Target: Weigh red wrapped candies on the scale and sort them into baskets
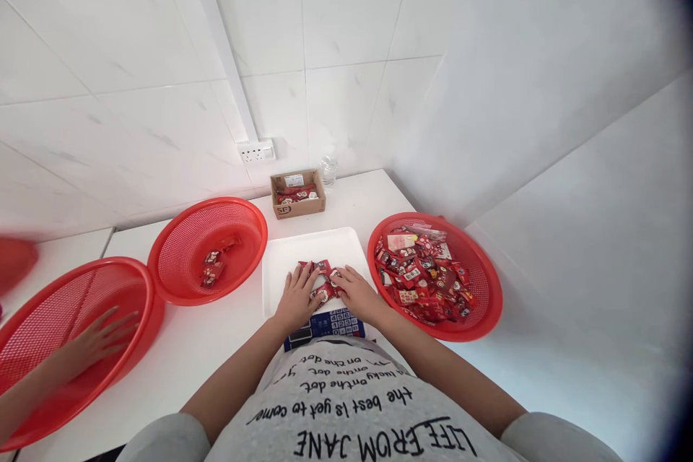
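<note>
Several small red snack packets (pixel 323 291) lie in a loose cluster on a white weighing-scale tray (pixel 281 249) in front of me. My left hand (pixel 295 299) rests on the cluster's left side, its fingers stretched out and spread over the packets. From the right, my right hand (pixel 357 294) touches the packets with extended fingers. Below the tray, the scale's blue keypad panel (pixel 325 326) shows partly, with my shirt close against it. What lies under my palms is hidden.
A red basket (pixel 490 296) full of packets stands to the right. On the left, another red basket (pixel 167 260) holds a few packets. Nearer, another person's hand (pixel 105 336) reaches into a red basket (pixel 133 271). Behind are a cardboard box (pixel 299 208) with packets and a clear container (pixel 328 170).
</note>
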{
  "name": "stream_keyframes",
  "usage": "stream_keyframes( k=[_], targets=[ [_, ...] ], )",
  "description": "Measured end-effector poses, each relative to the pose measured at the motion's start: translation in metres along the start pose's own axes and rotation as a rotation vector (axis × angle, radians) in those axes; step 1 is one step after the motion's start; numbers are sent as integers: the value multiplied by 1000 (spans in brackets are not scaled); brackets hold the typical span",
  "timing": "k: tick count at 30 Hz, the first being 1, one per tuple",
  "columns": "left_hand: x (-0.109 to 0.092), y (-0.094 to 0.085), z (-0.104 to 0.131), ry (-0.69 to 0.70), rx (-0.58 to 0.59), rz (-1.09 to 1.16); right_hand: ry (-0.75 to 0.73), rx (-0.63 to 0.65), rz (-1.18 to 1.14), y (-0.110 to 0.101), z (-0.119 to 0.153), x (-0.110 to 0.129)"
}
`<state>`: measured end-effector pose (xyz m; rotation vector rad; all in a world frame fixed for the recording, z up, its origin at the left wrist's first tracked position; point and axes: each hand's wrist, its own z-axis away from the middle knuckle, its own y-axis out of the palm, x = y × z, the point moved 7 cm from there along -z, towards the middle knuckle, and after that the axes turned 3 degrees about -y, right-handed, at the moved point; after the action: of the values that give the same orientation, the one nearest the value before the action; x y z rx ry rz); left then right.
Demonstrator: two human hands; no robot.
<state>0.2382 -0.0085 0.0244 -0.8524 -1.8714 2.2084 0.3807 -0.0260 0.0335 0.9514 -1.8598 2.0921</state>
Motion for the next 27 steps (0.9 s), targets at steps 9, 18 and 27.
stream_keyframes(
  k=[9,18,27],
  targets=[
    [-3,-3,-4,-1,-57,-117,-55,-56,-78,-7,14,-3],
    [0,-12,-18,-3,-80,-109,376,-392,-64,-68,57,-86],
    [0,-7,-17,-46,-68,-51,539,-139,-78,-44,70,-130]
  ],
)
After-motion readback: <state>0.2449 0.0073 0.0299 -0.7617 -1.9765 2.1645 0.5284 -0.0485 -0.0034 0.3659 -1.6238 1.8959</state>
